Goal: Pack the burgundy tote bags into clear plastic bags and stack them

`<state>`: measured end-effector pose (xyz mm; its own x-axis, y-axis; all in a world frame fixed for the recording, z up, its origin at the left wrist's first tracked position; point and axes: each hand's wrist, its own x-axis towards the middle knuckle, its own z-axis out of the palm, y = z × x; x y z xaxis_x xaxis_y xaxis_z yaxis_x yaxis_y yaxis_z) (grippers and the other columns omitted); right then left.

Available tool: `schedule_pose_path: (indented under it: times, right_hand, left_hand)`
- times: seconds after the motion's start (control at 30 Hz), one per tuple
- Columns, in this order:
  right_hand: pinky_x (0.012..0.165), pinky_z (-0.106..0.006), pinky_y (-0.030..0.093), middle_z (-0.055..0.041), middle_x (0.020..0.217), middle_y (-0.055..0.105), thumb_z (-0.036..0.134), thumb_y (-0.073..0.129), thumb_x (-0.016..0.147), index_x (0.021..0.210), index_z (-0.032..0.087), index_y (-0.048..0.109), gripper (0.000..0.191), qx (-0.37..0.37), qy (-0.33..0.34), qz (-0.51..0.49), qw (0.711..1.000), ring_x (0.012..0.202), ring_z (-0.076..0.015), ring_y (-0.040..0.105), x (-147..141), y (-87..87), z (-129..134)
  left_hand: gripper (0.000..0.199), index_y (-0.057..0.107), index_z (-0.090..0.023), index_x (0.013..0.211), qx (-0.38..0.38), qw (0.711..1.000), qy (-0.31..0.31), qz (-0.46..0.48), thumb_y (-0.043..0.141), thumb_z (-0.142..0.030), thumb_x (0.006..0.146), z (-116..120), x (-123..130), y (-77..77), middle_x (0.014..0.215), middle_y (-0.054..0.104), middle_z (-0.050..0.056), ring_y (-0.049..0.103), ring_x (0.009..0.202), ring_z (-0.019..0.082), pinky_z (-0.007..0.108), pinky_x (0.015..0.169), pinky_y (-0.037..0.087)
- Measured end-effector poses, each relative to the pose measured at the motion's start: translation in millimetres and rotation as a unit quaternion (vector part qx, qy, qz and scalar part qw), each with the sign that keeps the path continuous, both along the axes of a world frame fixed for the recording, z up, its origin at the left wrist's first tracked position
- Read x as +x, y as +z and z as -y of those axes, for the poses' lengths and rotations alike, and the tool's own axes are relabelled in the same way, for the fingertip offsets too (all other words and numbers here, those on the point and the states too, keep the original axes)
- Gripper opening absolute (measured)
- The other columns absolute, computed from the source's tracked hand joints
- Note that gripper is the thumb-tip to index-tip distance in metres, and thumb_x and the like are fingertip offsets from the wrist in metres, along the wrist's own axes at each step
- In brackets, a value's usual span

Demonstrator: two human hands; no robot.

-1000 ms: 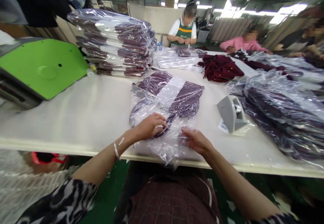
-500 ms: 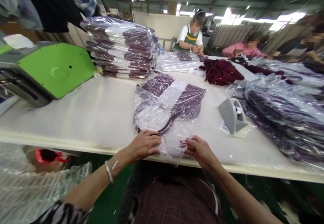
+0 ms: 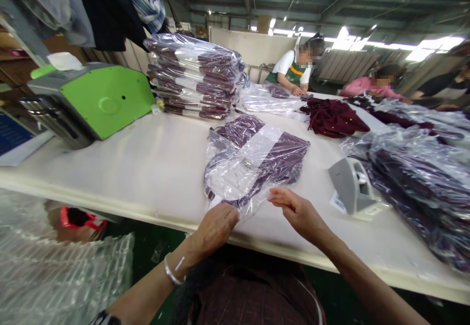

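Note:
A folded maroon garment (image 3: 290, 151) with a white band across it lies on the table inside a clear plastic bag (image 3: 253, 202). My left hand (image 3: 217, 224) is closed on the near left edge of the bag, its fingers curled under in a pinch. Over the near right corner of the bag, my right hand (image 3: 295, 211) holds its fingers stretched out, with the fingertips at the plastic. Whether those fingertips press on the film or hover just above it, I cannot tell.
A stack of bagged garments (image 3: 198, 78) stands behind, beside a green-sided machine (image 3: 110, 100). To the right are a grey tape dispenser (image 3: 352, 188) and a pile of bagged clothes (image 3: 422, 183). A maroon heap (image 3: 334, 117) lies farther back, near co-workers.
My left hand has gone from lying flat to a closed grip on the bag's edge. My right hand has released its pinch and straightened its fingers. The loose bag end is drawn in.

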<state>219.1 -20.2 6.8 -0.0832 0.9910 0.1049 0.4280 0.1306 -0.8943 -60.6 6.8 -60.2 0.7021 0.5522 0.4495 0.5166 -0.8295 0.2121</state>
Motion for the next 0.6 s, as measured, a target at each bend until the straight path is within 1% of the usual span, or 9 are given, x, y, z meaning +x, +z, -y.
schedule_pose_path:
  times: [0.07, 0.13, 0.17, 0.23, 0.3, 0.4, 0.47, 0.57, 0.6]
  right_hand:
    - [0.088, -0.042, 0.057, -0.0091, 0.102, 0.073, 0.023, 0.058, 0.085, 0.108, 0.019, 0.07, 0.026, 0.085, 0.019, 0.148, 0.985, 0.091, -0.0225, 0.071, 2.0, 3.1, -9.2]
    - [0.084, -0.042, 0.055, -0.0092, 0.093, 0.07, 0.025, 0.061, 0.089, 0.094, 0.019, 0.072, 0.014, 0.164, 0.033, 0.267, 0.949, 0.087, -0.0232, 0.066, 0.3, 8.3, -18.0]
    - [0.085, -0.043, 0.053, -0.0098, 0.093, 0.069, 0.028, 0.064, 0.09, 0.09, 0.02, 0.073, 0.012, 0.198, 0.039, 0.307, 0.93, 0.089, -0.0245, 0.064, -1.7, 11.3, -22.3]
    - [0.091, -0.047, 0.05, -0.0119, 0.106, 0.069, 0.031, 0.07, 0.089, 0.091, 0.021, 0.074, 0.012, 0.257, 0.057, 0.346, 0.901, 0.102, -0.0285, 0.062, -6.7, 16.7, -31.0]
    - [0.095, -0.046, 0.048, -0.0106, 0.115, 0.069, 0.032, 0.071, 0.09, 0.095, 0.023, 0.075, 0.011, 0.3, 0.115, 0.331, 0.888, 0.11, -0.028, 0.061, -12.2, 20.0, -39.0]
    - [0.088, -0.034, 0.052, -0.0066, 0.102, 0.073, 0.027, 0.061, 0.099, 0.096, 0.022, 0.072, 0.013, 0.322, 0.191, 0.244, 0.894, 0.096, -0.0188, 0.066, -19.6, 21.7, -47.9]
    - [0.08, -0.028, 0.053, -0.0056, 0.093, 0.071, 0.025, 0.056, 0.101, 0.096, 0.021, 0.07, 0.015, 0.324, 0.18, 0.195, 0.908, 0.086, -0.0155, 0.066, -23.0, 22.6, -51.2]
    - [0.076, -0.025, 0.051, -0.0054, 0.087, 0.068, 0.027, 0.054, 0.102, 0.09, 0.02, 0.067, 0.019, 0.329, 0.124, 0.174, 0.92, 0.081, -0.0153, 0.064, -25.7, 21.4, -57.3]
    - [0.074, -0.025, 0.049, -0.0049, 0.083, 0.067, 0.028, 0.051, 0.103, 0.086, 0.02, 0.065, 0.023, 0.329, 0.104, 0.179, 0.922, 0.078, -0.0154, 0.063, -26.2, 19.2, -61.4]
  left_hand:
    - [0.031, 0.057, -0.02, 0.091, -0.038, 0.997, 0.042, 0.049, 0.031, -0.026, 0.107, -1.7, 0.0, 0.5, 0.081, 0.066, 0.004, 0.06, 0.075, 0.018, 0.031, 0.071, 0.046]
    - [0.027, 0.057, -0.02, 0.108, -0.068, 0.994, 0.054, 0.073, 0.044, -0.042, 0.104, -2.1, -2.9, 1.1, 0.097, 0.069, 0.007, 0.064, 0.088, 0.021, 0.034, 0.08, 0.049]
    - [0.038, 0.055, -0.02, 0.118, -0.083, 0.993, 0.052, 0.07, 0.055, -0.051, 0.098, -1.9, -4.5, 1.5, 0.105, 0.07, 0.009, 0.065, 0.096, 0.023, 0.037, 0.086, 0.049]
    - [0.068, 0.052, -0.02, 0.129, -0.108, 0.993, 0.036, 0.029, 0.074, -0.061, 0.081, -0.6, -6.2, 2.4, 0.116, 0.07, 0.01, 0.064, 0.105, 0.028, 0.042, 0.093, 0.047]
    - [0.072, 0.055, -0.021, 0.127, -0.121, 0.992, 0.017, -0.019, 0.083, -0.059, 0.072, 1.0, -5.4, 3.2, 0.116, 0.071, 0.008, 0.064, 0.105, 0.029, 0.043, 0.094, 0.046]
    - [0.068, 0.058, -0.021, 0.123, -0.12, 0.992, 0.001, -0.038, 0.085, -0.055, 0.071, 1.0, -3.3, 3.4, 0.118, 0.071, 0.008, 0.063, 0.109, 0.028, 0.043, 0.096, 0.044]
    - [0.06, 0.058, -0.021, 0.123, -0.116, 0.992, 0.026, -0.029, 0.083, -0.05, 0.077, -2.7, -4.6, 2.0, 0.117, 0.071, 0.007, 0.063, 0.109, 0.027, 0.041, 0.095, 0.043]
    - [0.019, 0.065, -0.023, 0.111, -0.105, 0.99, 0.096, -0.027, 0.066, -0.03, 0.094, -13.4, -10.9, -0.5, 0.102, 0.073, 0.005, 0.065, 0.099, 0.023, 0.038, 0.088, 0.041]
    - [0.011, 0.067, -0.022, 0.104, -0.106, 0.987, 0.12, -0.031, 0.06, -0.026, 0.097, -17.7, -13.0, -0.3, 0.096, 0.073, 0.004, 0.065, 0.096, 0.023, 0.037, 0.085, 0.041]
